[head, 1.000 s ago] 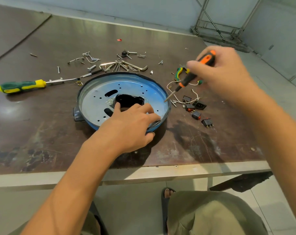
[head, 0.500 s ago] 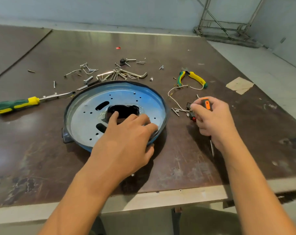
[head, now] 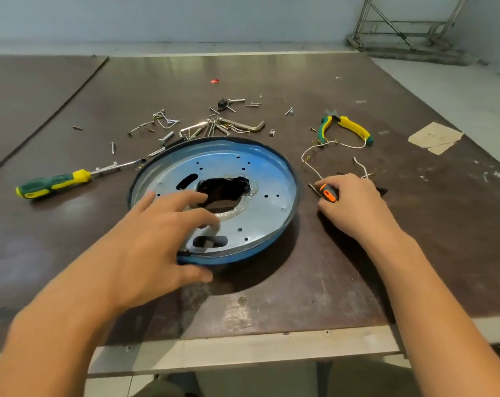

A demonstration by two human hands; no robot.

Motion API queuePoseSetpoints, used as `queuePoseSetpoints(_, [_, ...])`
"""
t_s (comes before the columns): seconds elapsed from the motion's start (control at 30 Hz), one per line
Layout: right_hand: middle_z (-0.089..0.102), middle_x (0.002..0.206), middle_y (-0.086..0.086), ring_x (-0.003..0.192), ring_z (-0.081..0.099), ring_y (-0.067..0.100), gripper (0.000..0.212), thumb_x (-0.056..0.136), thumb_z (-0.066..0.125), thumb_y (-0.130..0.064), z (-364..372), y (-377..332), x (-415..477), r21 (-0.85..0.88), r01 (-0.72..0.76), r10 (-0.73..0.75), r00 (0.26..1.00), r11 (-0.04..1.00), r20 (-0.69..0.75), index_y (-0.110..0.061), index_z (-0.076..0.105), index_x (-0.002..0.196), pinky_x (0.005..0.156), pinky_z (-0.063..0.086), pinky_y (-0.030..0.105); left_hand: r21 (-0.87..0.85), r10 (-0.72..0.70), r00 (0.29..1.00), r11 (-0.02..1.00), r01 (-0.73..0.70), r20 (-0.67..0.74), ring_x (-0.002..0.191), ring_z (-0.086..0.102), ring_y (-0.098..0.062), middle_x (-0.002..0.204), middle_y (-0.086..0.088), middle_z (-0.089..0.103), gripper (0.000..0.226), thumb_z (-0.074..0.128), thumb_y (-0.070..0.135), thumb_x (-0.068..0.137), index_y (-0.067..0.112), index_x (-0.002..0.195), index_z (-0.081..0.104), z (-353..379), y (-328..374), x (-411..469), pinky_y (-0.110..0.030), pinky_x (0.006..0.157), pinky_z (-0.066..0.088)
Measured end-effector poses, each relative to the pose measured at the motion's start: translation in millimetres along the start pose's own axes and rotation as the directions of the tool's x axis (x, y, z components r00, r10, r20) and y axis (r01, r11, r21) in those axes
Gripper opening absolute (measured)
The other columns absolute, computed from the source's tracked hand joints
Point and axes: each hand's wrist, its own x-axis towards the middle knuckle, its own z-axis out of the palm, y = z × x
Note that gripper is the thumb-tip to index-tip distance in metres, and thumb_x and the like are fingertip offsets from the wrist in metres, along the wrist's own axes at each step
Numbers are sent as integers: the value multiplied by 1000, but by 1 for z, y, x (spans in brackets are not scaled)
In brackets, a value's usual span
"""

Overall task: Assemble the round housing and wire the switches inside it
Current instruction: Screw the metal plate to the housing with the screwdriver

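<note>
**1 housing, 2 screwdrivers, 1 pliers, 2 hands**

Count: 1 round housing, blue, open side up, mid table. 2 drivers: green/yellow screwdriver lying well left of it, orange screwdriver just right of it. 1 pliers far right, white wires btw pliers & housing. Loose screws & hex keys behind the rim, too many to count.

Left hand: fingers spread wide, fairly straight, over the housing's plate; thumb by near rim; holds nothing. Right hand: fingers curled round orange screwdriver, low on table beside housing.
</note>
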Motion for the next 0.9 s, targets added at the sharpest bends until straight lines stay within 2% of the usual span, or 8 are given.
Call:
queuePoseSetpoints(0.07, [68, 119, 4, 111, 57, 29, 37, 87, 65, -22, 2, 2, 0, -10, -7, 7, 1000, 1000, -26, -32, 67, 123, 78, 47, 37, -1, 2, 1000, 1000, -2, 9, 143, 27, -6, 154, 20, 29, 67, 78, 60, 69, 52, 129, 48, 1, -10, -1, -42, 123, 13])
queuePoseSetpoints(0.2, [68, 109, 7, 103, 58, 31, 28, 86, 65, -19, 3, 3, 2, 3, -24, 24, 998, 1000, -65, -27, 69, 113, 78, 49, 40, -65, 18, 997, 998, -23, -79, 135, 45, -13, 149, 17, 43, 67, 87, 47, 65, 47, 127, 61, 3, -16, -5, -43, 107, 44])
queuePoseSetpoints(0.3, [67, 93, 12, 87, 53, 30, 9, 87, 64, -17, 3, 3, 2, -19, -23, 21, 994, 1000, -107, -15, 69, 94, 72, 49, 39, -43, 60, 990, 997, -66, -126, 127, 55, -15, 144, 15, 52, 61, 88, 39, 67, 42, 123, 66, 7, -15, -7, -45, 97, 52])
queuePoseSetpoints(0.43, [63, 79, 14, 81, 56, 34, 12, 88, 64, -17, 3, 2, -1, -39, -24, 20, 992, 999, -121, -8, 64, 81, 66, 48, 41, -22, 128, 975, 991, -134, -184, 128, 53, -14, 140, 12, 56, 63, 88, 38, 66, 32, 125, 67, 16, -21, -8, -48, 105, 45])
queuePoseSetpoints(0.53, [61, 73, 15, 75, 54, 35, 19, 87, 65, -18, 1, 2, -2, -46, -18, 13, 994, 999, -110, -6, 60, 73, 63, 43, 37, -62, 57, 978, 996, -71, -203, 141, 35, -8, 149, 15, 43, 87, 86, 51, 60, 33, 137, 53, 13, -33, -9, -48, 120, 19])
queuePoseSetpoints(0.6, [63, 71, 16, 71, 59, 36, 20, 87, 64, -17, -1, 3, -2, -27, -32, 29, 995, 999, -94, -5, 59, 72, 65, 52, 41, -104, 11, 981, 994, -32, -195, 143, 30, -5, 150, 18, 40, 89, 84, 55, 58, 37, 138, 49, 8, -42, -11, -48, 122, 6])
queuePoseSetpoints(0.73, [62, 68, 17, 66, 60, 36, 20, 87, 61, -16, -1, 4, 3, -49, -46, 42, 996, 998, -73, -4, 57, 71, 67, 54, 44, -185, -20, 983, 983, -14, -181, 130, 46, 0, 133, 24, 54, 60, 87, 46, 60, 45, 114, 62, 5, -51, -14, -47, 123, 10])
queuePoseSetpoints(0.9, [67, 62, 12, 40, 63, 24, 20, 92, 53, -17, -4, 7, 5, 113, -84, 86, 996, 990, -20, -6, 59, 76, 38, 48, 30, -251, 39, 965, 962, -106, -258, 110, 61, 0, 115, 19, 67, 30, 84, 42, 63, 38, 92, 75, 10, -49, -11, -52, 122, 17])
